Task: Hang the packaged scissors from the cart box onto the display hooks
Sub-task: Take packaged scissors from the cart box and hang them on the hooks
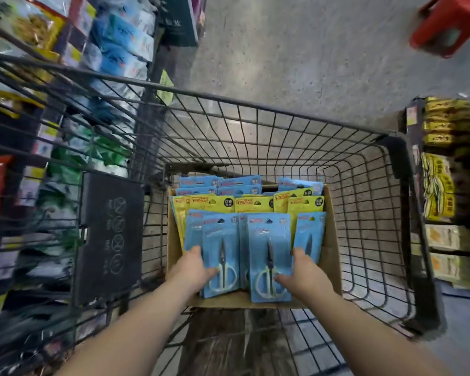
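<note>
The left hand (194, 268) pinches the front-left blue pack (223, 237) of scissors at its edge, and the right hand (301, 270) pinches the front-right blue pack (269, 237) the same way. Both packs stand in the cardboard box (332, 256) inside the cart (255, 105), in front of the yellow packs (251, 204). No display hooks show and the box looks nearly full, so most of the hanging seems left to do.
</note>
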